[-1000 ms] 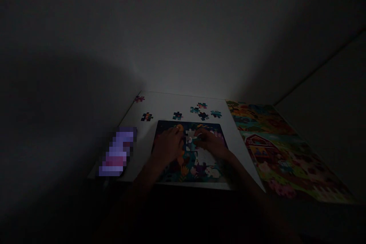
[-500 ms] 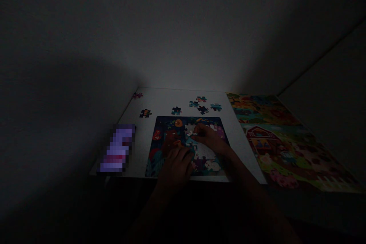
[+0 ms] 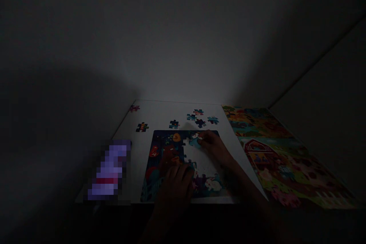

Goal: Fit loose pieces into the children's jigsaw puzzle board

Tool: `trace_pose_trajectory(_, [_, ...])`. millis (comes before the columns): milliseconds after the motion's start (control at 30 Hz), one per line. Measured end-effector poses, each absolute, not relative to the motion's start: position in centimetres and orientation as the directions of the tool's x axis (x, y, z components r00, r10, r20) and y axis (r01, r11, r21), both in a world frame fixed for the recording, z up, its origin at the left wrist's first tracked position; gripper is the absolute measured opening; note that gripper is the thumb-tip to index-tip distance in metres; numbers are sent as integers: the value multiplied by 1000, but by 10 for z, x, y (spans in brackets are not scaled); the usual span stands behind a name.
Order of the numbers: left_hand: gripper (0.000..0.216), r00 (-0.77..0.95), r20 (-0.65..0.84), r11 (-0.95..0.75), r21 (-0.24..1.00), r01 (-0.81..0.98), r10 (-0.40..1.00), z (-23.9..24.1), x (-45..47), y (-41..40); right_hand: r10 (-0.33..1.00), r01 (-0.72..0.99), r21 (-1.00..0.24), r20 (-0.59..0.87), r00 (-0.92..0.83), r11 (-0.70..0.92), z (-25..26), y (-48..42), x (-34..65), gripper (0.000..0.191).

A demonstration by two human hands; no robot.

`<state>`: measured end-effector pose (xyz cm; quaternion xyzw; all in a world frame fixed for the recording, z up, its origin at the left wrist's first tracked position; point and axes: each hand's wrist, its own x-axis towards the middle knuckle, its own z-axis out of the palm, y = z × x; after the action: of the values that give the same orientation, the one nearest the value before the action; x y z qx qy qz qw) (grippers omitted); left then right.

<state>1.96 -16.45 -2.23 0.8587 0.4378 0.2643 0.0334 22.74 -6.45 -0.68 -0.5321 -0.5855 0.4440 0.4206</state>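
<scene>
A picture jigsaw puzzle (image 3: 162, 152) with a dark border lies in front of me, with a pale gap in its middle and right. My right hand (image 3: 213, 145) pinches a teal-and-white puzzle piece (image 3: 195, 141) between thumb and fingers, over the upper part of the gap. Whether the piece touches the board I cannot tell. My left hand (image 3: 177, 183) lies on the puzzle's lower middle, fingers stretched over the assembled part and slightly bent. Both hands are dim, and they hide part of the puzzle.
Several loose pieces (image 3: 200, 122) lie on the white table (image 3: 160, 112) beyond the puzzle. Another loose piece (image 3: 142, 127) is at the left. A lit, pixelated screen (image 3: 108, 171) stands at the left edge. Colourful picture sheets (image 3: 268, 156) cover the right side. A wall (image 3: 183, 45) rises behind.
My right hand has moved the piece slightly up and away over the gap, and more of its face shows. My left hand stays on the puzzle. The whole scene sits lower in view.
</scene>
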Motion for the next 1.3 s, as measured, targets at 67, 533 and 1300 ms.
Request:
trace_pose_trajectory(67, [28, 465, 461, -618, 269, 739, 756, -26, 19, -164, 998, 246, -968, 31, -47, 41, -1, -49, 234, 26])
trace_pose_trajectory(533, [30, 526, 622, -686, 25, 727, 580, -67, 7, -151, 991, 657, -742, 95, -94, 134, -5, 108, 168, 26])
trace_pose_trajectory(1300, [27, 426, 509, -605, 259, 753, 748, -30, 17, -167, 998, 959, -279, -33, 50, -57, -6, 101, 280, 57])
